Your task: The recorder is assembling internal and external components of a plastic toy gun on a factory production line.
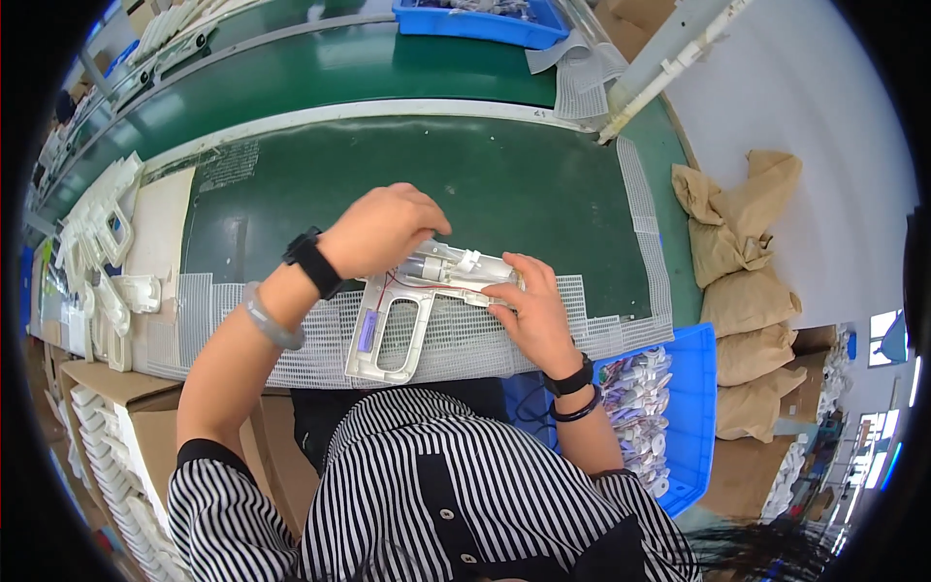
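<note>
A white plastic toy gun shell half (423, 339) lies inner side up at the near edge of the bench, its looped handle toward me. Inside the handle sits a purple cylindrical part (368, 332), perhaps a battery. Thin red wires (427, 285) run from it along the body, past a clear and grey cylindrical part (424, 267). Bent over the shell's rear top is my left hand (386, 229), fingers curled together; whatever the fingertips pinch is hidden beneath them. My right hand (533, 312) grips the front end, thumb on the near side, fingers on the far side.
White mesh matting (291, 335) borders the green bench (320, 175). White shell pieces (102, 233) pile up at left. A blue bin (693, 427) with clear and white parts stands at lower right, another blue tray (475, 24) at the back. Brown sacks (752, 301) are stacked at right.
</note>
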A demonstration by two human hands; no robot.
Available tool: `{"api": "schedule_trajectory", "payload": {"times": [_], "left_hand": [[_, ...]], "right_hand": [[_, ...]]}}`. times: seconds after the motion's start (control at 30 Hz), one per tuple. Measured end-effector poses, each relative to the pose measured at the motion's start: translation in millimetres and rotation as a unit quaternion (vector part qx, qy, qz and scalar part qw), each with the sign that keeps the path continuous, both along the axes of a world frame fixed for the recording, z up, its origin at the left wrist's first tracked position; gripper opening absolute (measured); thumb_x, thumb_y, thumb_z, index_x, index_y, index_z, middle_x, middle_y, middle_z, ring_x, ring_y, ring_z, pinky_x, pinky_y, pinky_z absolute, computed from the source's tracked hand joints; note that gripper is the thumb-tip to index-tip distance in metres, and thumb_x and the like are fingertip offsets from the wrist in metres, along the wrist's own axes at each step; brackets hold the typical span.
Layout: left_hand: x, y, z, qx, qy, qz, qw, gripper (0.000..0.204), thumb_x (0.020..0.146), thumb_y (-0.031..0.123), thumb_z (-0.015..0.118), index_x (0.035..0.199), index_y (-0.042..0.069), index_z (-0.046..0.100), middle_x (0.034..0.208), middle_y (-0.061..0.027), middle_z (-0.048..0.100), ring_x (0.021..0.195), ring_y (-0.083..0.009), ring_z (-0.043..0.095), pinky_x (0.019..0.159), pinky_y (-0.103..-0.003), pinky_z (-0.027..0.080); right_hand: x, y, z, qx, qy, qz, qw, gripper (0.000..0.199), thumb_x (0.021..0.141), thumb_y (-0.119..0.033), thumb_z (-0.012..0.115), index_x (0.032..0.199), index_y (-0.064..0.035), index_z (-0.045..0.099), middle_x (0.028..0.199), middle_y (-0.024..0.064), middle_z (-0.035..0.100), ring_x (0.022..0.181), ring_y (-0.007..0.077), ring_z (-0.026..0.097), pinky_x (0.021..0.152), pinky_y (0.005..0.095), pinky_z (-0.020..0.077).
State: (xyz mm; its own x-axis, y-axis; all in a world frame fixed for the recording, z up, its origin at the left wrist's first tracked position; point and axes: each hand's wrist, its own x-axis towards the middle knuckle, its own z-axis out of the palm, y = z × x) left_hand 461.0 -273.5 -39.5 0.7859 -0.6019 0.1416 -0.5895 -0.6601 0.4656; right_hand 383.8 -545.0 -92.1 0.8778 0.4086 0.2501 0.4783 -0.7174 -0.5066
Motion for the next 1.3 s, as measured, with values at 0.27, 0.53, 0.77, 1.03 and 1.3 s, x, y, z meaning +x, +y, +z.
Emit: {"api": "schedule_trajectory", "payload": {"times": [0.27, 0.53, 0.77, 1.03, 1.3], "left_hand": [[23.0, -41.4, -6.8, 0.119, 0.135, -0.121, 0.976, 0.034, 0.088, 0.013, 0.069, 0.122, 0.017, 0.073, 0.119, -0.0026, 0.072, 0.114, -0.0245, 0.061, 0.113, -0.047, 0.032], [14.7, -48.8, -3.6, 0.054, 0.129, -0.120, 0.983, 0.027, 0.083, 0.012, 0.069, 0.110, 0.016, 0.074, 0.110, -0.0025, 0.072, 0.111, -0.0219, 0.063, 0.115, -0.047, 0.032], [-46.7, -80.8, -9.2, 0.074, -0.071, -0.042, 0.994, 0.020, 0.072, 0.012, 0.073, 0.090, 0.014, 0.068, 0.085, -0.0031, 0.067, 0.096, -0.0254, 0.062, 0.112, -0.057, 0.034], [-76.8, -95.5, -37.4, 0.046, -0.159, 0.074, 0.983, 0.021, 0.071, 0.010, 0.073, 0.089, 0.010, 0.063, 0.084, -0.0061, 0.060, 0.091, -0.0261, 0.061, 0.110, -0.054, 0.037], [-81.0, -97.5, -57.9, 0.027, -0.208, 0.085, 0.974, 0.020, 0.072, 0.011, 0.072, 0.088, 0.010, 0.060, 0.086, -0.0062, 0.059, 0.095, -0.0262, 0.059, 0.111, -0.051, 0.037]], "right_hand": [[-1.6, -0.4, -6.1, 0.004, -0.009, -0.009, 1.000, 0.027, 0.076, -0.011, 0.080, 0.102, -0.0143, 0.075, 0.138, 0.0107, 0.055, 0.133, 0.0332, 0.046, 0.105, 0.0446, 0.0456], [-4.3, -2.5, -6.6, 0.016, 0.006, -0.020, 1.000, 0.024, 0.077, -0.014, 0.079, 0.101, -0.0137, 0.076, 0.140, 0.0100, 0.055, 0.134, 0.0311, 0.045, 0.104, 0.0454, 0.0450], [-1.9, -3.2, -5.8, 0.019, 0.008, -0.030, 0.999, 0.026, 0.077, -0.014, 0.078, 0.103, -0.0123, 0.076, 0.141, 0.0093, 0.055, 0.135, 0.0303, 0.044, 0.104, 0.0466, 0.0446], [-2.3, -2.2, -9.1, 0.027, 0.006, -0.034, 0.999, 0.027, 0.076, -0.013, 0.078, 0.103, -0.0109, 0.076, 0.140, 0.0087, 0.056, 0.133, 0.0295, 0.046, 0.103, 0.0460, 0.0446], [-3.2, -2.6, -2.9, 0.018, 0.001, -0.025, 1.000, 0.030, 0.073, -0.011, 0.080, 0.101, -0.0073, 0.075, 0.138, 0.0101, 0.056, 0.130, 0.0324, 0.047, 0.107, 0.0423, 0.0437]]}}
